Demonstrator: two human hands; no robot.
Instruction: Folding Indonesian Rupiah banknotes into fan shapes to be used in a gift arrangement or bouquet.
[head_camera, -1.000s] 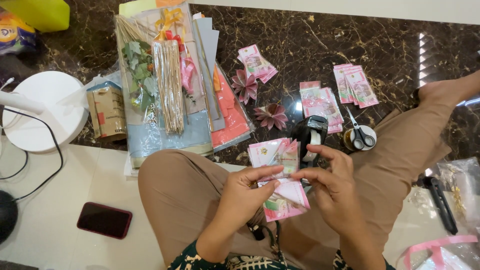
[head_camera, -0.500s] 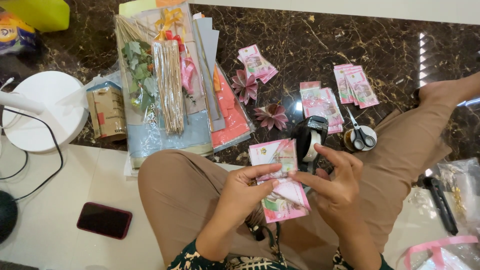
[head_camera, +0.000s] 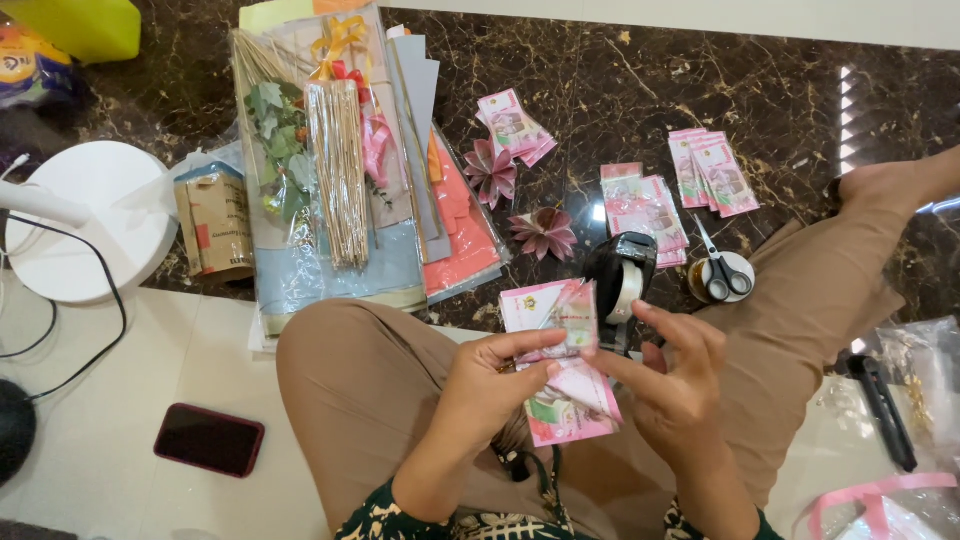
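Overhead | folded pink banknote (head_camera: 560, 375) is pinched between left hand (head_camera: 490, 385) and right hand (head_camera: 680, 385), both grips clamped on it | black tape dispenser (head_camera: 620, 280) is seen just beyond on the floor

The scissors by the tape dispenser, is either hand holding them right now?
No, the scissors lie on the dark floor beside the tape dispenser, while the left hand and right hand both grip the folded pink banknotes.

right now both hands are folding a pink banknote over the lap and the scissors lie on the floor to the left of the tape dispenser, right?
Not quite. In the head view the scissors lie to the right of the tape dispenser, not the left. Both the left hand and right hand do hold the pink banknote over the lap.
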